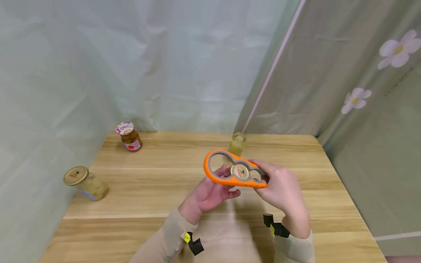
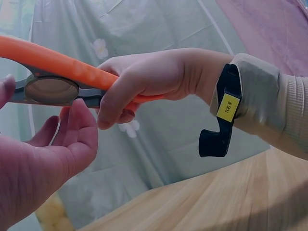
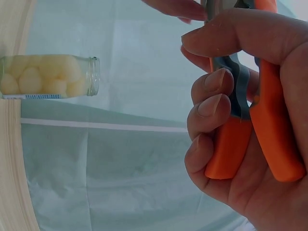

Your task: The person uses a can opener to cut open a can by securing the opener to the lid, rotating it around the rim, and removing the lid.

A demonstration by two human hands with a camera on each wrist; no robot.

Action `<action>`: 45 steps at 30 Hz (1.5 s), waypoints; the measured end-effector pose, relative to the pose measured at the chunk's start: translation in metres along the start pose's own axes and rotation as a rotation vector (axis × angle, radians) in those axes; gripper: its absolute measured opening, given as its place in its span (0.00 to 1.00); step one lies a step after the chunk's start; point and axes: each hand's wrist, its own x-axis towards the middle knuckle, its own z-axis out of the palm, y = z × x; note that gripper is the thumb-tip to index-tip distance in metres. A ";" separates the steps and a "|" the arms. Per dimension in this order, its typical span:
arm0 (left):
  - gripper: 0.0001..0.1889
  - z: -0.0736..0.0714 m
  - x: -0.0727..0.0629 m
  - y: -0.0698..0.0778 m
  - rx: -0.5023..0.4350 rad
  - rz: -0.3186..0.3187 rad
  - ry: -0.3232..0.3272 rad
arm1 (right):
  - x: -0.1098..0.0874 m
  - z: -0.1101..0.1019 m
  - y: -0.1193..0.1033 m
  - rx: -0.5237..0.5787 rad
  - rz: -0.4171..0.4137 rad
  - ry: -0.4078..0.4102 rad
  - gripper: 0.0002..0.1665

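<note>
Fingers of the right hand clamp one orange opener by its two handles; those of the left hand spread loosely beneath. One wooden tabletop carries three glass jars, two lidded, one uncovered. Held above it, the loop-shaped opener has scalloped grey lining around one round gold lid.

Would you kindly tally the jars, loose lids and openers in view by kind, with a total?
Lidded glass jars: 2 (gold-lidded jar of pale contents, pink-and-white-lidded jar of brown contents)
Open clear glass jar of pale contents: 1
Loose round gold lid: 1
Orange-and-grey ring-shaped opener: 1
Total: 5
</note>
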 end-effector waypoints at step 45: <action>0.27 -0.006 0.003 -0.009 0.030 0.004 -0.203 | -0.001 -0.003 0.004 0.066 -0.087 -0.063 0.37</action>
